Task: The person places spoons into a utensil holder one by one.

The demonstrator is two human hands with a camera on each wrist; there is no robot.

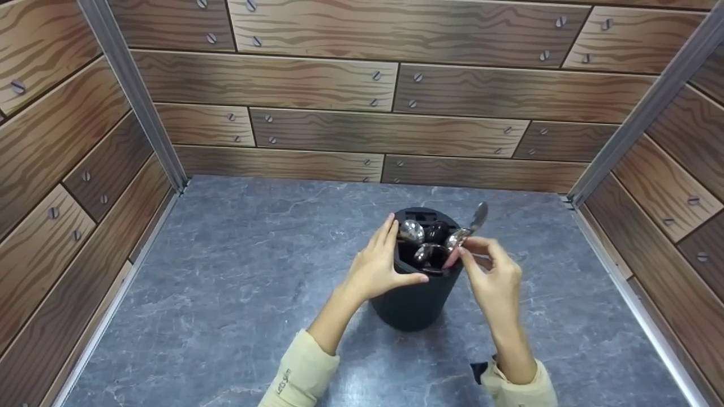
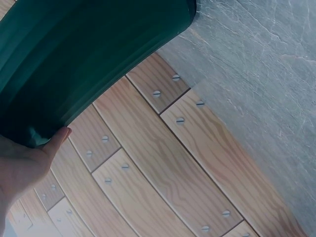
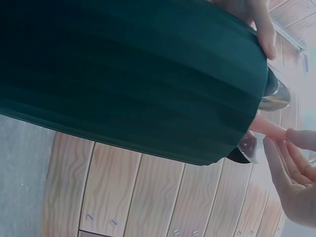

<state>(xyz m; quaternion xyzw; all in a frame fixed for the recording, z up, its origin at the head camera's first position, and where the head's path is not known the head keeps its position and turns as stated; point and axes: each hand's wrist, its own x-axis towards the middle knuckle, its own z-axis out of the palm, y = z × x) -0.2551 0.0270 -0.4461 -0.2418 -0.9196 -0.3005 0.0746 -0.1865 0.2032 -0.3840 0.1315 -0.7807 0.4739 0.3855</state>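
A tall dark utensil holder (image 1: 416, 299) stands on the floor of the booth, packed with several metal spoons (image 1: 412, 230), bowls upward. My left hand (image 1: 373, 265) grips its left side near the rim, thumb across the front and fingers along the far side. At the right of the rim, my right hand (image 1: 495, 277) pinches a slim pink piece (image 3: 269, 127) between thumb and fingertips; its lower end is hidden inside the holder. Close by those fingertips, a shiny spoon bowl (image 1: 457, 239) and another silver utensil (image 1: 479, 215) lean out to the right.
Wood-print panels (image 1: 317, 85) wall the booth at the back and both sides, with metal corner strips (image 1: 633, 107) between them. The grey marbled surface (image 1: 254, 254) spreads around the holder. A small black strap (image 1: 479, 372) sticks out by the right sleeve.
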